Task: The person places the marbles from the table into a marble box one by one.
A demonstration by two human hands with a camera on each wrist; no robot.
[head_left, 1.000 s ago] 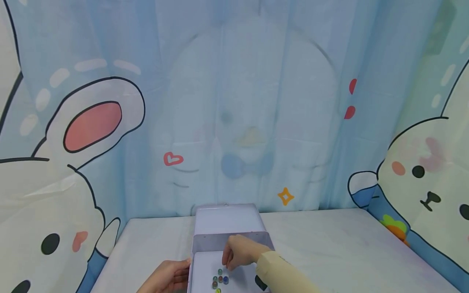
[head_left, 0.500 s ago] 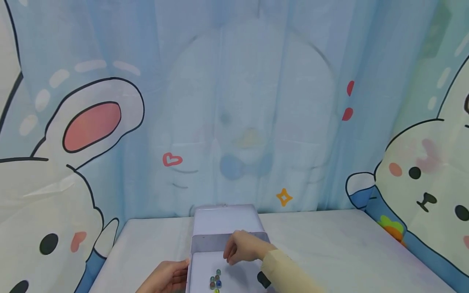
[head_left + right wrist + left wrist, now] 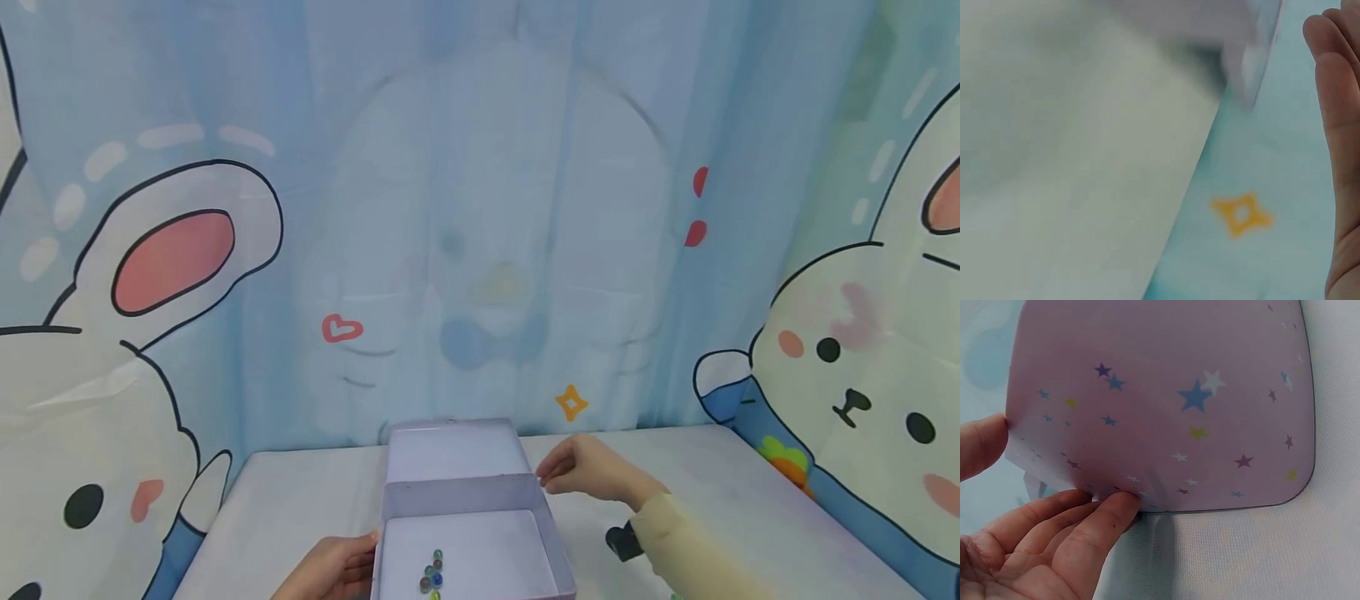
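An open lilac box [image 3: 555, 550], its lid [image 3: 453, 450] tipped back, stands on the table. Several small glass marbles [image 3: 437, 578] in green, blue, brown and yellow lie on its floor, left of the middle. My left hand [image 3: 333, 567] holds the box's left side. In the left wrist view the thumb [image 3: 982, 447] is at one edge of the star-printed wall [image 3: 1172, 412], with fingers [image 3: 1094, 534] against its lower edge. My right hand [image 3: 592, 471] hovers by the box's back right corner, fingers loosely bent; I see nothing in it.
A white cloth covers the table [image 3: 315, 483]. Behind it hangs a blue curtain [image 3: 480, 208] printed with rabbits. A black device [image 3: 622, 542] sits at the right wrist. A bit of green [image 3: 676, 596], too small to identify, shows at the bottom edge.
My right hand has left its place above the box's inside, moving right and slightly up past the right rim. My left hand stays on the box, and the view has turned slightly right.
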